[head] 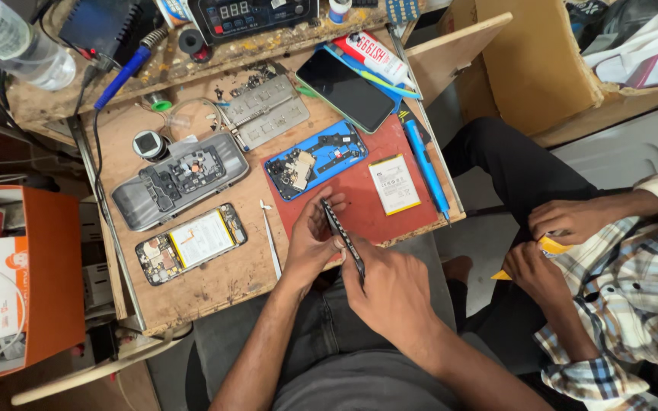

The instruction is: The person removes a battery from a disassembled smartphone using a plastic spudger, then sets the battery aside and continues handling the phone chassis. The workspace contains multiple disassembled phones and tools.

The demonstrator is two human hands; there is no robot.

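Two hands meet on one thin dark phone part [343, 237], a narrow strip seen edge-on, held just past the front edge of the red work mat [359, 199]. The left hand [312, 245] pinches its upper end with curled fingers; the right hand [391, 293] grips the lower end, fingers closed round it. The strip hangs over the bench's near edge, above the person's lap, with free room below and to the right.

On the mat lie an opened blue phone back [315, 160] and a loose battery [394, 183], both well apart from the hands. A blue-handled tool [426, 167] runs along the mat's right edge, near the bench's rim. White tweezers [270, 240] lie just left of the left hand. Further left sit an opened phone with battery showing [190, 243] and a grey phone frame [179, 180]. A dark-screened phone [345, 90] rests at the mat's far end.

At right, another person's two hands [561, 243] hold something yellow, clear of the bench.
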